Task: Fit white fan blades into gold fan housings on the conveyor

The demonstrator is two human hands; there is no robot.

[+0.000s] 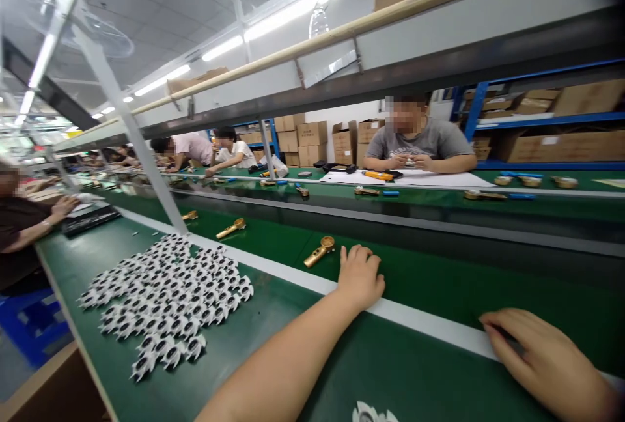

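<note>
My left hand [360,275] lies palm down on the white strip [415,318] at the edge of the green conveyor belt [439,279], fingers stretched forward and holding nothing. A gold handle-shaped part [319,251] lies on the belt just to its left, apart from the fingers. My right hand [541,357] rests flat at the lower right over the same strip, fingers extended leftward and empty. Several small white-and-black round parts [170,298] are spread in rows on the green worktable [254,357] at the left.
More gold parts [231,228] lie further along the belt. A person in a grey shirt [420,142] sits across the belt, handling something small. Other people work at the left. A slanted metal post [141,148] stands by the parts. Cardboard boxes fill the shelves [551,142] behind.
</note>
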